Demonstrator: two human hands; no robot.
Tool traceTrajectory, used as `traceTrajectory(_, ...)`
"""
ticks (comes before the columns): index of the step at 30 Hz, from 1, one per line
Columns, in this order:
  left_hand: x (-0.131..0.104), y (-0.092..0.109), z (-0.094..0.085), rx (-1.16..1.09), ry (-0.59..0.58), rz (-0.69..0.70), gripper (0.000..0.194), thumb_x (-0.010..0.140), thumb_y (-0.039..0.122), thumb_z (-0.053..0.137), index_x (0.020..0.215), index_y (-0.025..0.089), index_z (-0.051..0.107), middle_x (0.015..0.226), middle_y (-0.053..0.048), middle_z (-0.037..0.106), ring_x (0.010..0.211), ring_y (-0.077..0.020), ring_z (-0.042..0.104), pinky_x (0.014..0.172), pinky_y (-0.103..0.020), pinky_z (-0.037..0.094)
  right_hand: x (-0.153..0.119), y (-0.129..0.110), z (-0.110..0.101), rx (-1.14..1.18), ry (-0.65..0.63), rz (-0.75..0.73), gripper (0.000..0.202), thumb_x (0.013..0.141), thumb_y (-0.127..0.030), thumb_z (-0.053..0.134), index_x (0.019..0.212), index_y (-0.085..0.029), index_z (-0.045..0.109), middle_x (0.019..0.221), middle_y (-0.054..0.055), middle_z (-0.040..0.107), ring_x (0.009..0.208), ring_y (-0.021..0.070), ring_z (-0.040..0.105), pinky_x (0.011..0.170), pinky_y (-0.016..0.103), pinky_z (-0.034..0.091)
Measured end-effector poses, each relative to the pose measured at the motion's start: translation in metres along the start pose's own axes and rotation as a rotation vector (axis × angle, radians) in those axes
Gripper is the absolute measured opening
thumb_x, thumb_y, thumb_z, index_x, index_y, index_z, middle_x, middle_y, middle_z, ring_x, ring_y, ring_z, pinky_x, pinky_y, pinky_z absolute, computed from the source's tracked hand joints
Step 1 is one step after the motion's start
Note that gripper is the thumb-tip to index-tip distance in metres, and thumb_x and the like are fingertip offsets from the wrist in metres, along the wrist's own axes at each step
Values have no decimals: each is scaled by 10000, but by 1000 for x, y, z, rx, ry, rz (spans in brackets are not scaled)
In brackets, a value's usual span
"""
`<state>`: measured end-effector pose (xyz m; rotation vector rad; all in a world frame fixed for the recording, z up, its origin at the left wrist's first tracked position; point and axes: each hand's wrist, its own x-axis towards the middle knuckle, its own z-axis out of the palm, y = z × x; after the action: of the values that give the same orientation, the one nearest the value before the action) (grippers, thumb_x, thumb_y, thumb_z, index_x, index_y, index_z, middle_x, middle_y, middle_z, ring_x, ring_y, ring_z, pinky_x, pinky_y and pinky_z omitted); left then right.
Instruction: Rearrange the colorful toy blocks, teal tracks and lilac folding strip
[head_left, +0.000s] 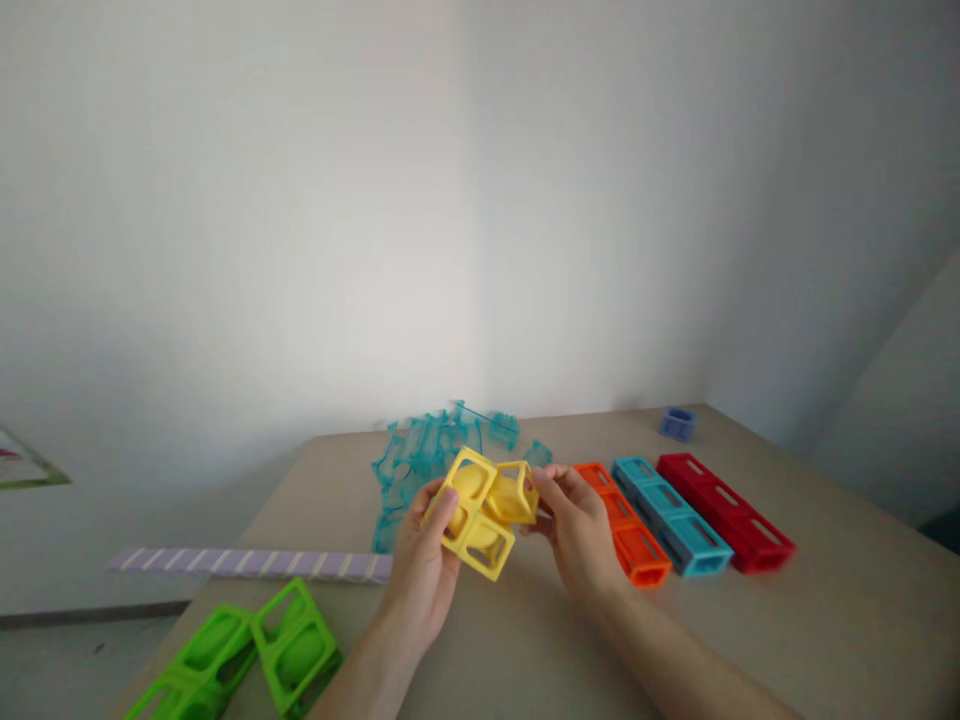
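My left hand is closed on a long yellow plastic block with rounded window openings, its thumb lying over the near face. A shorter yellow block touches it on the right, set at an angle. My right hand pinches that shorter block at its right end. Both pieces are held above the table. Whether they are locked together I cannot tell. Just right of my right hand lies an orange block row, partly hidden by the hand.
Right of the orange row lie a blue row and a red row. A small purple block sits at the back right. Translucent teal pieces are piled behind my hands. Green blocks and a striped lilac strip lie left.
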<state>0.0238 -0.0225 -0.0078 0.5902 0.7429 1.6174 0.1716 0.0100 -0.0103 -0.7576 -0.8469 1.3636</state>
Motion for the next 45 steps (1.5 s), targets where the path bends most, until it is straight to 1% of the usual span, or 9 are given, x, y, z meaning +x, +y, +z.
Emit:
traceTrajectory(4,-1,1,1,1,-30,7,306,746,332,734,962,183,578,906,-40,696,782,-172,671,692,-289,533,-5,0,2,-55,-157,-23,367,782,-388,719,1056,-204,559,935,35,670,765,181,657,596,277,537)
traceTrajectory(7,0,1,-1,-4,-38,23,269,771,326,711,951,191,563,906,-34,692,792,-166,670,698,-279,529,-7,0,3,-145,-244,-7,409,749,-367,751,1071,-159,608,992,81,693,836,214,659,706,319,532)
traceTrajectory(14,-4,0,-4,75,-84,18,320,730,259,744,981,188,558,897,-32,686,773,-148,662,709,-262,510,-6,0,5,-114,-141,17,362,683,-375,790,933,-151,654,917,81,737,832,250,686,802,367,528)
traceTrajectory(19,-10,-1,-2,244,-155,5,278,742,238,728,969,166,585,913,-60,688,789,-174,662,712,-279,502,-8,-1,5,-84,-91,50,351,700,-416,770,899,-151,653,888,80,743,820,257,701,783,358,542)
traceTrajectory(27,-13,3,6,329,-177,-46,330,696,274,748,988,146,661,922,-96,710,780,-223,672,691,-309,504,-7,0,3,-82,-88,89,330,693,-393,777,879,-155,644,870,86,743,816,265,702,715,337,548)
traceTrajectory(30,-14,5,8,357,-159,-44,358,658,269,768,982,144,681,884,-88,713,758,-221,666,701,-322,512,-8,0,2,-116,-120,57,330,687,-385,783,877,-153,644,837,73,741,762,239,697,683,313,538)
traceTrajectory(36,-15,6,11,422,-108,50,411,579,233,818,948,148,660,783,-46,685,701,-201,643,653,-306,524,-11,-3,4,-134,-192,36,324,661,-325,807,880,-150,646,788,47,732,681,199,681,637,275,517)
traceTrajectory(41,-14,7,11,411,-103,44,380,573,221,818,913,138,668,790,-55,692,670,-188,631,611,-281,516,-13,-8,9,-124,-169,74,308,655,-362,803,826,-160,645,781,39,727,703,209,681,612,268,509)
traceTrajectory(45,-15,5,10,390,-76,59,350,584,210,817,895,134,676,774,-58,696,668,-188,638,628,-283,519,-14,-8,9,-122,-180,85,334,664,-420,789,829,-163,653,805,48,725,728,222,681,650,289,520)
